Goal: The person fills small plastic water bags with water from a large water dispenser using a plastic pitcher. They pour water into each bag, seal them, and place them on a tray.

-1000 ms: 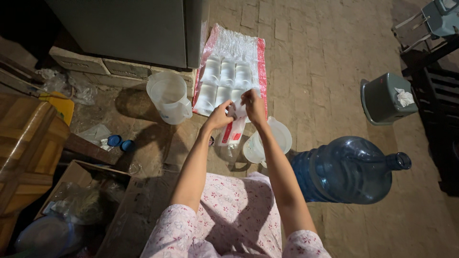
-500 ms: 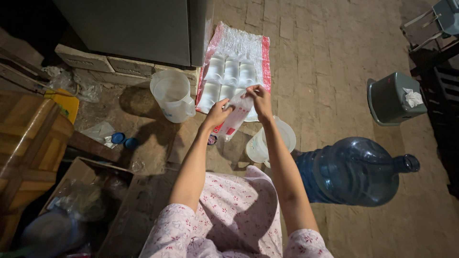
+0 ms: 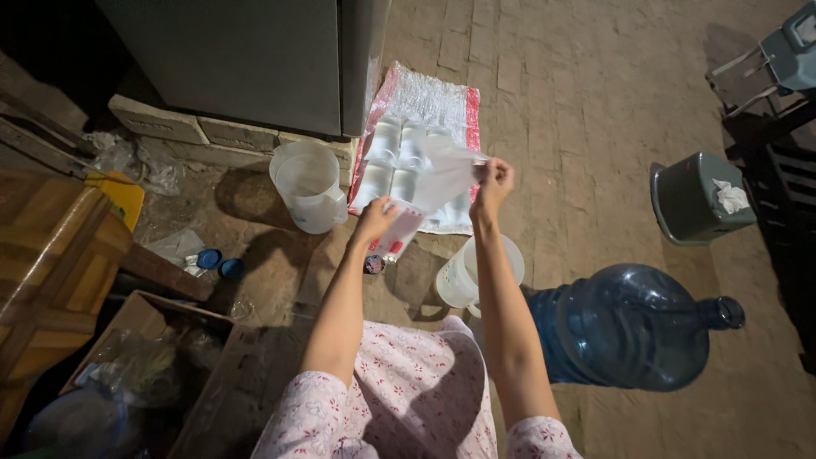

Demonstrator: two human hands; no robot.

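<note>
Hands pinch opposite ends of the white plastic pouch (image 3: 429, 197): left hand (image 3: 376, 223) at 7 o'clock, right hand (image 3: 494, 183) at 2; the pouch stays safest held taut above the measuring jug (image 3: 463, 274).

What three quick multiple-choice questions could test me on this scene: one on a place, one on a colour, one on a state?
1. Where does the big water bottle lie?
A. to the person's right, on the paving
B. on the red-edged sack
C. in the cardboard box

2. What colour are the two small caps on the ground at left?
A. red
B. blue
C. white

3. How is the plastic bag held?
A. by the left hand only
B. lying loose
C. stretched between both hands

Answers:
1 A: it lies on its side beside the right arm.
2 B: both look blue.
3 C: the left hand grips its lower end, the right hand its top.
</note>
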